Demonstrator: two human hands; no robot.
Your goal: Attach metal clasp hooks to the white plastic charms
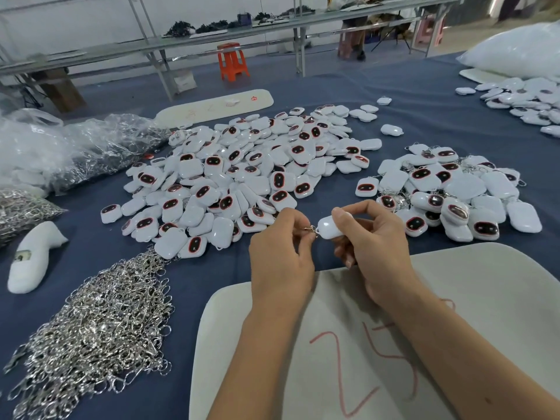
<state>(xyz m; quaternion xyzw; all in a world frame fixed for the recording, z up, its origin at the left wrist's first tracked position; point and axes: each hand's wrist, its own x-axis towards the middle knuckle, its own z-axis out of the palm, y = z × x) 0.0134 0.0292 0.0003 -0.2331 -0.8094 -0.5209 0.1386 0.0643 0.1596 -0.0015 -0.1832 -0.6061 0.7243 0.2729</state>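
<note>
Two hands meet above the blue table [394, 95], joining one clasp to one charm. Right hand [368, 247]: thumb and curled fingers pinch a white plastic charm [328, 227] by its rounded body, its small loop end turned toward the other hand. Left hand [281, 253]: fingertips closed on a metal clasp hook [311, 230], held against the charm's loop; whether the hook has passed through the loop cannot be told. Judged handling: charm light, rigid and glossy, so likely slippery, best gripped across its broad faces with the loop left free; clasp small, stiff and springy, best pinched along its sides with the gate exposed. Supply: heap of loose metal clasps [100, 325] at lower left, more in a clear plastic bag [75, 147] beyond it. Large pile of unfitted charms [242, 171] lies at centre; a smaller pile [448, 192] at right shows metal among the charms, apparently fitted. White foam board [485, 283], marked in red, lies under the forearms
</note>
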